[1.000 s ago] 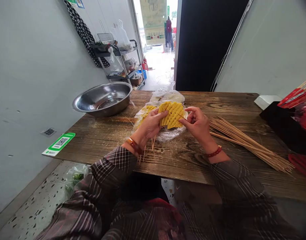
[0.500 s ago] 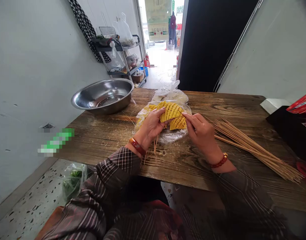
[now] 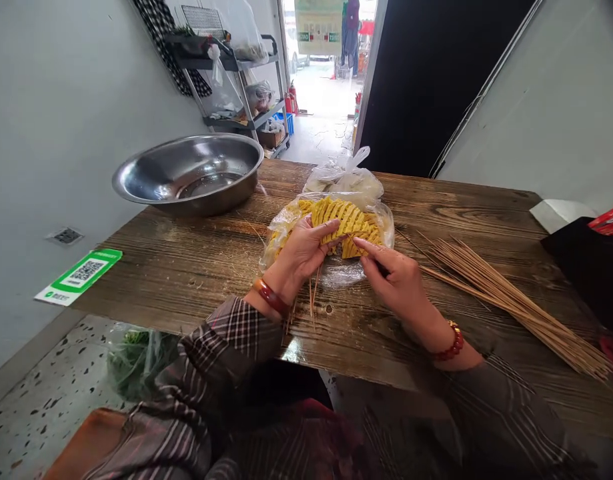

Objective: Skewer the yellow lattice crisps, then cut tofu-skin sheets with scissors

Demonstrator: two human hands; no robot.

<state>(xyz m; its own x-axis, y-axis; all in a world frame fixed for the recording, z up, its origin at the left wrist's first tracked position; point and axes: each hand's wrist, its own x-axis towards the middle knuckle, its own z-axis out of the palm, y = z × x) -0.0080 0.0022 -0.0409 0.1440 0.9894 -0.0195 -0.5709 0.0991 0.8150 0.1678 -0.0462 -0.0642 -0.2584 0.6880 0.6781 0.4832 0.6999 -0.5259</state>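
My left hand [image 3: 303, 250] is closed on a yellow, slit-cut food sheet [image 3: 339, 215], its thumb lying over the front. My right hand [image 3: 391, 267] pinches the sheet's lower right edge between thumb and fingers. A thin dark line runs along that edge; whether it is a skewer I cannot tell. More yellow slit pieces [image 3: 353, 250] lie underneath, on a clear plastic bag [image 3: 386, 223] spread over the table. Thin sticks [image 3: 313, 297] poke out below my left hand, their upper ends hidden.
A bundle of bamboo skewers [image 3: 511, 300] lies at the right. The steel basin [image 3: 186, 200] stands at the back left, and a knotted plastic bag [image 3: 343, 180] sits behind the food. A green code card [image 3: 81, 275] is at the wooden table's [image 3: 186, 280] left edge.
My right hand has moved a little left and down along the sheet, closer to my left hand. The camera has tilted down, so the surroundings sit higher in view.
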